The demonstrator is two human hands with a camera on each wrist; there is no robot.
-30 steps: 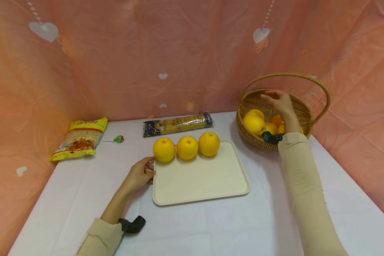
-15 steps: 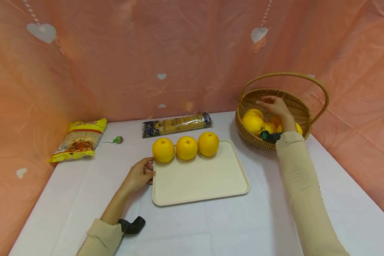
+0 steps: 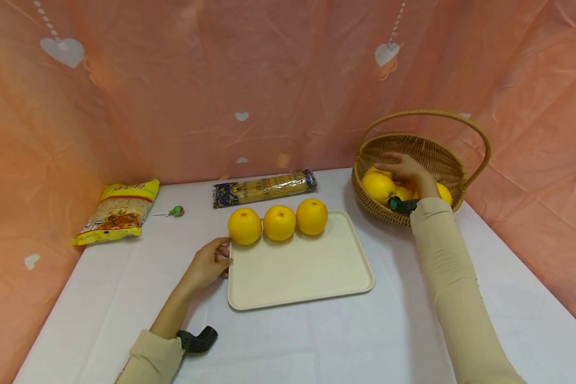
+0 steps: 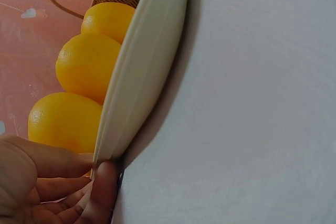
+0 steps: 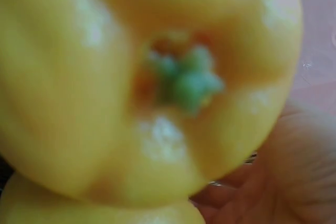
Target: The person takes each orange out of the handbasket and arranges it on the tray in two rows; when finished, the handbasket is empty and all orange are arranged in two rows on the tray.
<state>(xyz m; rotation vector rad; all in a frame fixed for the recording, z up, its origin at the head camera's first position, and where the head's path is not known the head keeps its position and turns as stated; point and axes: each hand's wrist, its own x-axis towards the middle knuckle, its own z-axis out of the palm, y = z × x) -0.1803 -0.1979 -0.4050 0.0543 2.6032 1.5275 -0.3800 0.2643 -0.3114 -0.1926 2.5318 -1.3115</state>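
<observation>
Yellow glossy bell pepper looks slippery, best side-gripped; right hand has unclear hold, left hand pinches cream rectangular tray.

Tray with 3 yellow fruits, wicker basket

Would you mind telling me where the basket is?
In the head view, the basket stands at the right, beside the tray, with the right hand over it.

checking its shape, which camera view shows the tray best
The head view: it shows the cream tray from above, its far edge partly hidden by yellow fruits. The left wrist view shows its rim and side, touched by the left hand; the right wrist view shows none.
</observation>
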